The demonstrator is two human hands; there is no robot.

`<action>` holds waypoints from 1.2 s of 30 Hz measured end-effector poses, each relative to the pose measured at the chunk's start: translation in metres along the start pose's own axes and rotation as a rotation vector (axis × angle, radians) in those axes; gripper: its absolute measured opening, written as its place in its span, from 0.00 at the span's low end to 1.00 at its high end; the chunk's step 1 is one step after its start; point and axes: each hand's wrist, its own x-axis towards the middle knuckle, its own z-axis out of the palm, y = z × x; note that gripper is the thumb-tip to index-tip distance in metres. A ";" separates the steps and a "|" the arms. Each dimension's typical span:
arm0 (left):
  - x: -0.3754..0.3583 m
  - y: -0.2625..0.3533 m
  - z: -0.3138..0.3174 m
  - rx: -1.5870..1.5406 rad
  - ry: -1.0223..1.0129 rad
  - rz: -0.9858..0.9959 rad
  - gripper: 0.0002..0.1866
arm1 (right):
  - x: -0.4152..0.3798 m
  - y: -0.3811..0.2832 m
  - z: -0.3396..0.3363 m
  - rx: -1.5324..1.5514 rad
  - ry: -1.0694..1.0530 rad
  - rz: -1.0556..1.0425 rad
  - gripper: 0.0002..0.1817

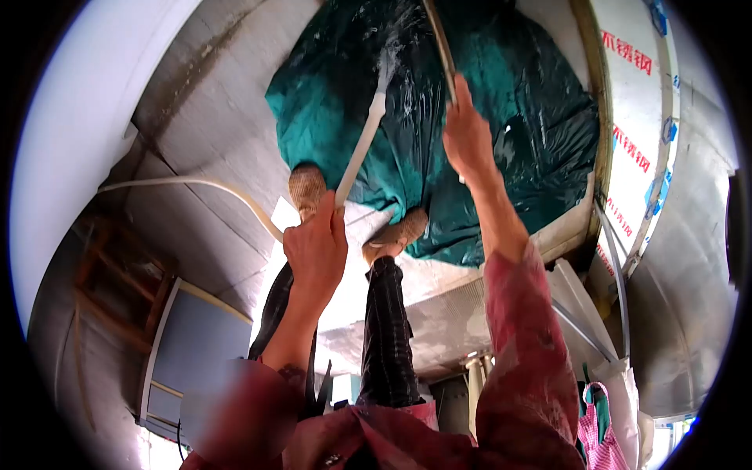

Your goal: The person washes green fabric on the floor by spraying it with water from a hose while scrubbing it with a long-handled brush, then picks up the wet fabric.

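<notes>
My left hand (315,249) is closed around a pale hose (363,149). Water (389,61) sprays from its far end onto a wet, dark green sheet (333,117), which lies crumpled and shiny on the floor. The hose's rear part trails off to the left from my fist. In my right hand (470,137), closed as well, is a long wooden handle (441,43). It reaches forward over the sheet and leaves the top of the view, so I cannot make out its far end. My shoes (398,233) are at the sheet's near edge.
White panels with red lettering (627,141) run along the right side, beside a metal surface (689,235). At the left are a wooden stool (117,274) and a grey-blue panel (200,337). A pink checked cloth (601,431) hangs at lower right.
</notes>
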 end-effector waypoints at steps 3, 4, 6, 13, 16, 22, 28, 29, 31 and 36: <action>-0.001 -0.003 0.007 -0.014 0.068 0.041 0.14 | -0.080 0.025 -0.005 0.076 -0.039 0.048 0.27; 0.001 -0.004 0.007 -0.015 0.095 0.069 0.13 | -0.122 0.040 -0.003 0.057 -0.077 0.084 0.28; 0.000 -0.002 0.007 -0.035 0.051 0.000 0.14 | -0.217 0.063 0.007 -0.028 -0.154 0.100 0.31; -0.004 -0.006 0.007 -0.073 0.080 -0.027 0.15 | -0.085 0.005 0.027 -0.051 -0.230 0.137 0.26; 0.000 -0.005 0.002 -0.031 0.056 -0.032 0.15 | -0.017 -0.017 0.018 -0.062 -0.112 0.024 0.26; 0.000 -0.004 0.002 -0.078 0.071 -0.075 0.14 | -0.164 0.045 0.009 0.002 -0.155 0.094 0.31; 0.001 -0.007 0.000 -0.117 0.092 -0.049 0.13 | -0.158 0.037 0.034 -0.132 -0.250 0.121 0.32; 0.001 -0.009 0.001 -0.084 0.113 -0.011 0.12 | -0.113 0.023 0.041 -0.135 -0.172 0.043 0.31; 0.005 -0.009 -0.002 -0.081 0.118 -0.006 0.12 | -0.031 -0.011 0.035 -0.073 -0.049 -0.102 0.25; 0.008 -0.010 -0.009 -0.066 0.196 0.022 0.11 | -0.024 -0.039 -0.003 0.103 -0.094 -0.089 0.24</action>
